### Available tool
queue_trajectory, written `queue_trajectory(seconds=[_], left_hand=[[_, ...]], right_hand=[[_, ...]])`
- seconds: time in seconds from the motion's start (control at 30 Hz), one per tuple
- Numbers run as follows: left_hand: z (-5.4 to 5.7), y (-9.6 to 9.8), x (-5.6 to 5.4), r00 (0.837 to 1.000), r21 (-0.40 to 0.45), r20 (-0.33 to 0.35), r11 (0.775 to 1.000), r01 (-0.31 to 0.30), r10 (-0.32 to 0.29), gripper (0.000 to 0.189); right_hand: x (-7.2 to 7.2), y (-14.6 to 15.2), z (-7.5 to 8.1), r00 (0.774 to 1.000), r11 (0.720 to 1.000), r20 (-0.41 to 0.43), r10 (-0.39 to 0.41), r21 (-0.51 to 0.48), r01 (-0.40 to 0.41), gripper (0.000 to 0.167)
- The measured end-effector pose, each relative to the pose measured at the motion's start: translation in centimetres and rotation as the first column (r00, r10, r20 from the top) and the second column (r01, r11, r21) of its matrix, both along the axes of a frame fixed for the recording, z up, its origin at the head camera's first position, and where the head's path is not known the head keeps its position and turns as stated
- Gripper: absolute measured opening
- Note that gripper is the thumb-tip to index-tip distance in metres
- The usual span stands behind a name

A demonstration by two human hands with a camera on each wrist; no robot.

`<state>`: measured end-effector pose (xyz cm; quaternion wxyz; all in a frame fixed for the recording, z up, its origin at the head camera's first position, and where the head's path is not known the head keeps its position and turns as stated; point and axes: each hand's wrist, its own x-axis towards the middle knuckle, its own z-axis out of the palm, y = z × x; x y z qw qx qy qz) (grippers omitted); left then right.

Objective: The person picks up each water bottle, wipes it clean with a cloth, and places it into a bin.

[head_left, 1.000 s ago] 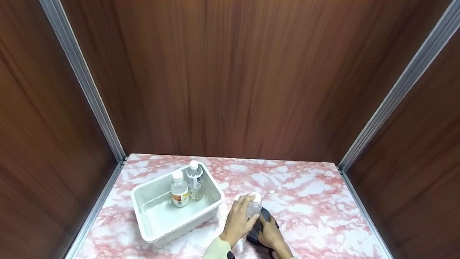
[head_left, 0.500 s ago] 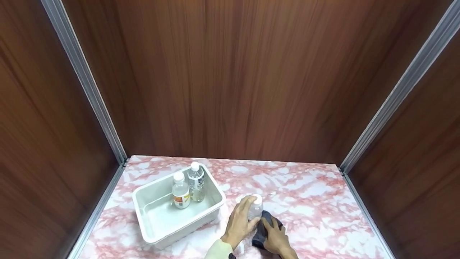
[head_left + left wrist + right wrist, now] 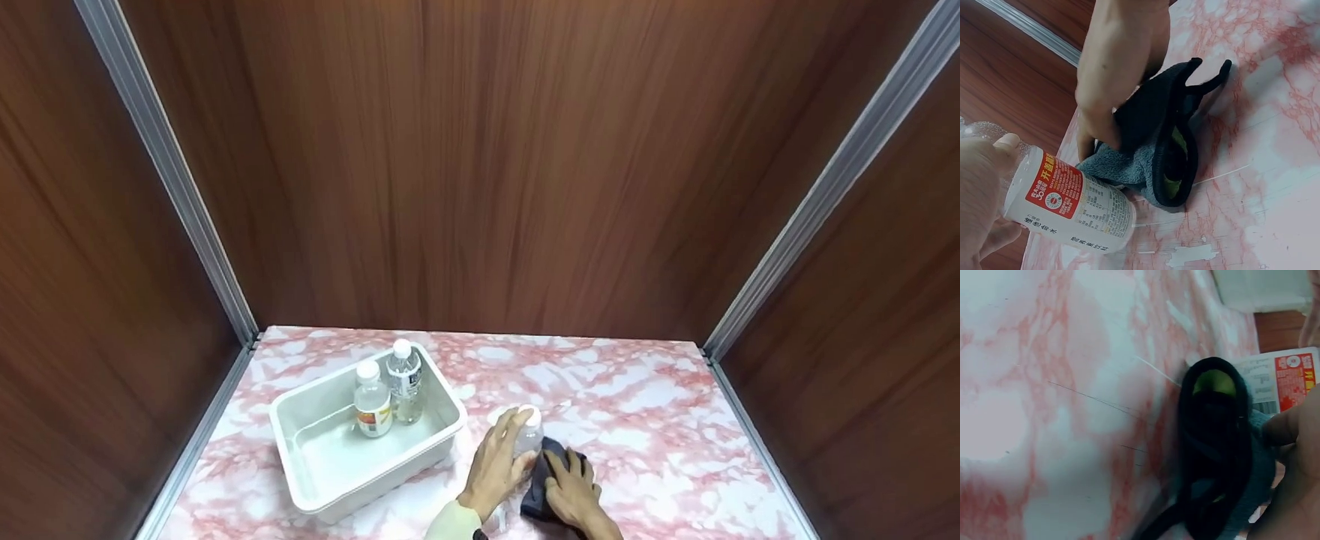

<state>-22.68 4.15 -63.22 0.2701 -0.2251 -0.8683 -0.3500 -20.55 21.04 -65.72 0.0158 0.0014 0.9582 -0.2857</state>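
My left hand (image 3: 491,466) grips the upper part of a clear plastic drink bottle (image 3: 529,435) with a white cap. In the left wrist view, its red and white label (image 3: 1081,202) shows, and the bottle stands upright with its base on the table. My right hand (image 3: 576,496) holds a dark grey, fuzzy cloth (image 3: 1145,126) with black edging and a loop, against the bottle's side. From the right wrist, the folded cloth (image 3: 1213,433) bulges open with a yellow-green lining inside. The right fingertips are partly hidden behind the cloth.
Left of my hands stands a white plastic bin (image 3: 337,459). Inside it are a bottle with an orange and white label (image 3: 373,412) and a slimmer clear bottle (image 3: 406,382). Brown wood-look panels (image 3: 480,187) enclose the pink marbled tabletop (image 3: 660,420).
My right hand and the cloth have shifted slightly, and the right fingers now spread further over the cloth. My left hand keeps its hold on the bottle, which stays in place.
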Motion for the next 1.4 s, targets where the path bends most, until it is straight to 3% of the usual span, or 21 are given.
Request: queue_trajectory(seconds=[0.4,0.7,1.17,1.4], left_hand=[[0.2,-0.7,0.0,0.999,-0.017,-0.039,0.999,-0.030,0.029,0.075],[1.7,-1.2,-0.3,0.996,0.025,-0.075,0.999,-0.040,0.041,0.077],[5.9,-2.3,-0.6,0.987,0.027,-0.151,0.999,-0.047,0.050,0.070],[8.6,-3.3,-0.6,0.989,0.108,-0.147,0.994,0.003,0.013,0.069]], right_hand=[[-1.1,0.5,2.4,0.993,0.998,-0.112,-0.029,-0.057,0.023,0.040],[-2.0,1.4,3.7,0.989,0.997,-0.143,-0.043,-0.067,0.034,0.042],[-4.2,2.7,8.0,0.978,0.997,-0.207,0.013,-0.074,-0.029,0.043],[-4.6,2.4,9.7,0.970,0.996,-0.236,0.058,-0.057,-0.073,0.043]])
